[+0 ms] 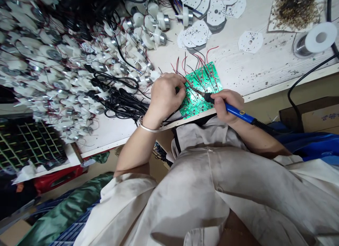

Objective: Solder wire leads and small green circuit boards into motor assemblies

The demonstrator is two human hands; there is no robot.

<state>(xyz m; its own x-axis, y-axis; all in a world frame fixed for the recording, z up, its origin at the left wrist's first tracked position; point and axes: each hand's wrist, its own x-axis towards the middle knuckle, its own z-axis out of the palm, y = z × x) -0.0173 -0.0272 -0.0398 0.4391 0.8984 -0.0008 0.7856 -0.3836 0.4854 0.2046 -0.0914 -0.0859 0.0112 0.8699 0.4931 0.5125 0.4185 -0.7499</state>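
A green circuit board (205, 84) with red and black wires standing from it lies at the near edge of the white workbench (265, 62). My right hand (227, 104) grips a blue-handled soldering iron (233, 111), its tip resting on the board. My left hand (165, 95), a silver bangle on the wrist, is closed in a pinch at the board's left side; what the fingers hold is too small to name.
A big heap of small white motors (66, 69) with black cables covers the left of the bench. White round boards (201, 30) lie at the back, a solder spool (315, 39) and a dirty sponge pad (293, 9) at the right. A gridded tray (29, 143) sits lower left.
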